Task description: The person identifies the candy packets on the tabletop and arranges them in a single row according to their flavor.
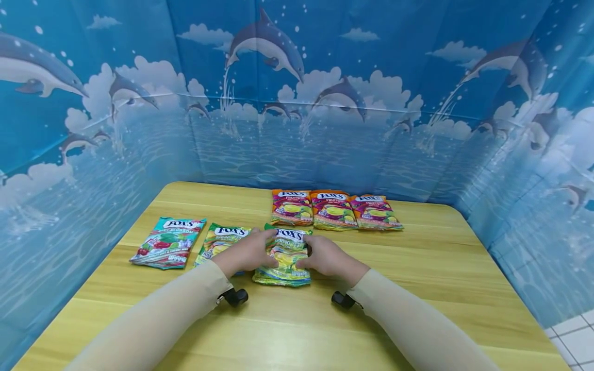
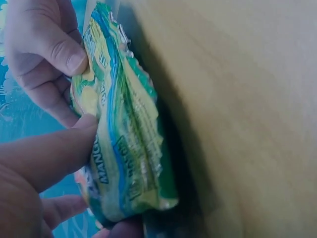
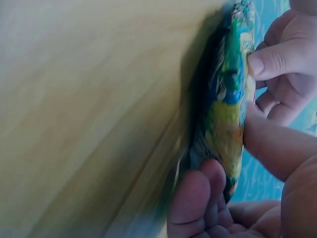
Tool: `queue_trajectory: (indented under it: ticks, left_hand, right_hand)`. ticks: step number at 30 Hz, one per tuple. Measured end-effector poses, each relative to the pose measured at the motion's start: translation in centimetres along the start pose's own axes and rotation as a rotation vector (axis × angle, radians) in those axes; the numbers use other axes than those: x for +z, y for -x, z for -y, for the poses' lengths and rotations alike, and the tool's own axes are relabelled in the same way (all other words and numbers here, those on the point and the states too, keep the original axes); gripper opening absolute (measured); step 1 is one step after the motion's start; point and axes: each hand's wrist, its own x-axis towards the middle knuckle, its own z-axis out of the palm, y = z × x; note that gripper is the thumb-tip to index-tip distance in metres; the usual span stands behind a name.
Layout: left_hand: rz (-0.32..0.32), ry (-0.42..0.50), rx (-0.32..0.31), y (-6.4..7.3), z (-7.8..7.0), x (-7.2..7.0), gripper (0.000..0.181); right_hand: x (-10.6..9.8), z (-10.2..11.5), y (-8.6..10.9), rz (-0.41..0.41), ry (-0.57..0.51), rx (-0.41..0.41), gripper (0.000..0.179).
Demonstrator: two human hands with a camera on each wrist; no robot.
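Note:
A green-and-yellow bag of Fox's Spring Tea candy (image 1: 284, 275) is held between both hands near the middle of the table. My left hand (image 1: 248, 251) grips its left side, thumb over the printed front. The right hand (image 1: 330, 257) grips the opposite side, with its thumb also on the front. In the left wrist view, the bag (image 2: 116, 144) is seen along its bottom edge, close over the wood, with a dark shadow beside it. Fingers curl beneath the bag (image 3: 229, 124) in the right wrist view. Another green bag (image 1: 221, 238) lies just left, partly covered by my left hand.
A turquoise Fox's bag (image 1: 167, 243) lies at the left of the wooden table (image 1: 436, 288). Along the back edge, three orange-and-purple Fox's Fruits bags (image 1: 335, 212) sit side by side. A blue dolphin-print curtain (image 1: 297, 149) hangs behind and around the sides.

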Motion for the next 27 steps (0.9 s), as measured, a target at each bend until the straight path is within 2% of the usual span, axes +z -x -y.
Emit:
queue_trajectory:
  ticks: [10, 17, 27]
  left_hand:
    - [0.033, -0.115, -0.008, -0.3, -0.4, -0.2, 0.088]
    - [0.071, -0.171, -0.014, -0.8, -0.7, -0.6, 0.086]
    - [0.092, -0.210, 0.024, -1.1, -1.0, -1.1, 0.081]
  right_hand:
    - [-0.8, -1.5, -0.1, 0.115, -0.009, -0.069, 0.093]
    - [-0.6, -1.8, -0.5, 0.130, 0.009, -0.059, 0.092]
    - [-0.5, -1.9, -0.8, 0.140, 0.035, -0.044, 0.088]
